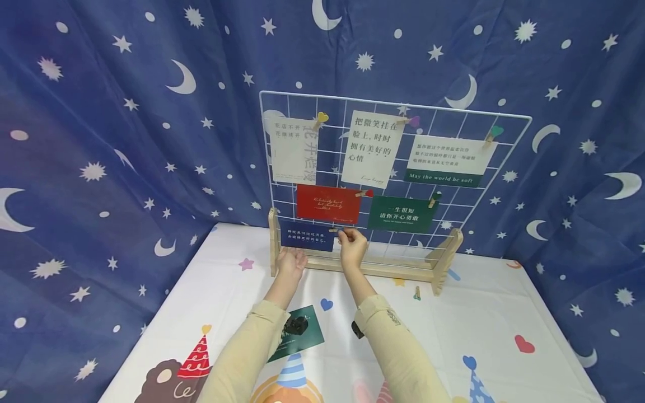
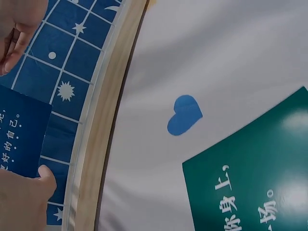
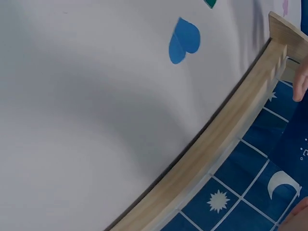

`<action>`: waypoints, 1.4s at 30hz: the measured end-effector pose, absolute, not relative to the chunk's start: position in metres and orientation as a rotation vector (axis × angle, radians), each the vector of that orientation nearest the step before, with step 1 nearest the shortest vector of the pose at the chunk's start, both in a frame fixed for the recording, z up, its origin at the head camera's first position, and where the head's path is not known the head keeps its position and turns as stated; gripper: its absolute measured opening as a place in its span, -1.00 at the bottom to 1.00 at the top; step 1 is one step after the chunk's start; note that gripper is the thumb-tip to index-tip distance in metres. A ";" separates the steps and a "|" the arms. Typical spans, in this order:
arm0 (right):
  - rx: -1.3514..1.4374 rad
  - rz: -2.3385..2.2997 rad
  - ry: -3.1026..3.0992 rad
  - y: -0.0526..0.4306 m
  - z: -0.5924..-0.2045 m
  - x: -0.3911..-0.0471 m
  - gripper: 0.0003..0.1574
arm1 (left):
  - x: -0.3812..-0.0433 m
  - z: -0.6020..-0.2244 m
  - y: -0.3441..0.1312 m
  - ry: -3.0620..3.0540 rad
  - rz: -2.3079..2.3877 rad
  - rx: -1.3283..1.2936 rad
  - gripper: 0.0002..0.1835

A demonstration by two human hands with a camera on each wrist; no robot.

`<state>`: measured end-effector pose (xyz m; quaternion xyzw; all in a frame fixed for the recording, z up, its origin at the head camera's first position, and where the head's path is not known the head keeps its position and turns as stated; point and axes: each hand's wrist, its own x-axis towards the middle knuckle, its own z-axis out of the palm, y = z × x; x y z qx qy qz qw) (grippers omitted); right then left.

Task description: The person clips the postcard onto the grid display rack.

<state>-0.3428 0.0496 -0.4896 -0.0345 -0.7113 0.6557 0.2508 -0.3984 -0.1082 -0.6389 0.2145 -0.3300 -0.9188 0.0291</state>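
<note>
A dark blue card [image 1: 307, 236] with white writing lies against the lower left of a white wire grid [image 1: 383, 246]. At its upper right corner my right hand [image 1: 354, 246] pinches a small wooden clothespin [image 1: 333, 230]. My left hand [image 1: 293, 262] is at the card's lower edge, fingers extended; in the left wrist view the left thumb [image 2: 46, 179] is right at that edge. The right hand's curled fingers [image 2: 17, 48] show above the card there. In the right wrist view, part of the blue card [image 3: 296, 139] appears between both hands.
Above hang white cards [image 1: 373, 148], a red card [image 1: 328, 204] and a green card [image 1: 403, 214], held by heart-topped clothespins. The grid stands in a wooden base [image 1: 383, 270]. A loose clothespin [image 1: 417, 293] and another green card [image 1: 307, 333] lie on the patterned tablecloth [image 1: 484, 319].
</note>
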 end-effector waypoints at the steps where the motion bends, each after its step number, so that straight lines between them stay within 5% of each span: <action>1: -0.096 1.790 -1.933 0.050 -0.490 -0.342 -0.88 | -0.395 -0.637 -0.108 -1.001 -2.844 0.647 -0.14; 23: 0.028 1.772 -1.982 0.062 -0.500 -0.328 -0.74 | -0.356 -0.613 -0.123 -1.180 -2.840 0.652 -0.40; 27: 0.017 1.766 -2.007 0.065 -0.500 -0.327 -0.74 | -0.375 -0.636 -0.129 -1.216 -2.833 0.748 -0.45; 34: 0.020 1.737 -2.040 0.070 -0.500 -0.325 -0.74 | -0.368 -0.623 -0.128 -1.180 -2.914 0.704 -0.44; 42: 0.096 1.746 -2.005 0.073 -0.500 -0.320 -0.75 | -0.400 -0.670 -0.135 -1.151 -2.954 0.795 -0.48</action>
